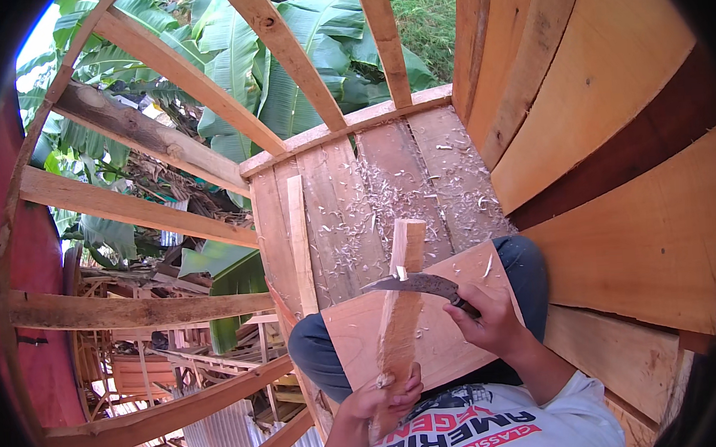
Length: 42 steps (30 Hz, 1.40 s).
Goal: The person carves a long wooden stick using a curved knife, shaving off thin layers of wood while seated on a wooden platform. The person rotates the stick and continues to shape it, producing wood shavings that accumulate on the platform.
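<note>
My left hand (389,395) is wrapped round the lower end of a pale, roughly squared stick of wood (399,327), which points up and away from me. In my right hand (488,320) is the dark handle of a knife with a curved blade (427,284). The blade lies across the upper part of the stick, where a small curl of wood (402,273) stands up at its edge. Under both, a flat wooden board (456,344) rests across my lap, with a few shavings on it.
Wood shavings (385,191) litter the plank floor (323,193) ahead, and a loose wooden strip (299,243) lies on it at the left. Wooden railing slats (172,71) stand along the left and far sides. A plank wall (645,230) rises close at my right.
</note>
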Available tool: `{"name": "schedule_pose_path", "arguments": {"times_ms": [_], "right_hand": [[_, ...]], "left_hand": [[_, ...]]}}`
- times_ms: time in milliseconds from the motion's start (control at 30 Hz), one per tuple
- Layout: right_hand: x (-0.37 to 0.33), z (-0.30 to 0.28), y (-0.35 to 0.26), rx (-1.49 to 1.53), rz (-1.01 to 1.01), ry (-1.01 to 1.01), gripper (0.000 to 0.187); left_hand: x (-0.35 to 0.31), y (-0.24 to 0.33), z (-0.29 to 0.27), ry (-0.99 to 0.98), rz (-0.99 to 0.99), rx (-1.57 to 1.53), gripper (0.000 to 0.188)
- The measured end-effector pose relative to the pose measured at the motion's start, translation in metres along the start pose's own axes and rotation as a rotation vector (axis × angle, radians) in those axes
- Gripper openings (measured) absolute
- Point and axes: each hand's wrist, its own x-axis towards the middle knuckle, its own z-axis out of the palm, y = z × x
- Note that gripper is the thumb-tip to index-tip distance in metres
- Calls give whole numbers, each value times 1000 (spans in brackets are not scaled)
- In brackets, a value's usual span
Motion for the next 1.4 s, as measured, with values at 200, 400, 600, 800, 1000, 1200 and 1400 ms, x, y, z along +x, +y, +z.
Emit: {"name": "schedule_pose_path", "arguments": {"times_ms": [200,400,600,800,1000,1200,1400], "right_hand": [[15,-33,-6,196,278,-116,17],[7,-32,-17,497,349,-603,21],[20,-36,-18,342,231,-406,23],[24,-46,-20,412,249,-562,27],[8,-45,-10,743,342,-703,35],[16,-47,-17,850,620,-471,34],[17,-47,-18,805,644,-463,31]], "left_hand": [[-3,-4,-14,-46,53,164,30],[-5,8,-15,-64,14,232,31],[-1,4,-10,-60,60,340,47],[-5,-1,0,60,51,285,38],[-10,2,-4,-26,69,251,28],[-8,-1,-22,-80,51,278,33],[-3,-6,-24,-37,-4,289,32]]}}
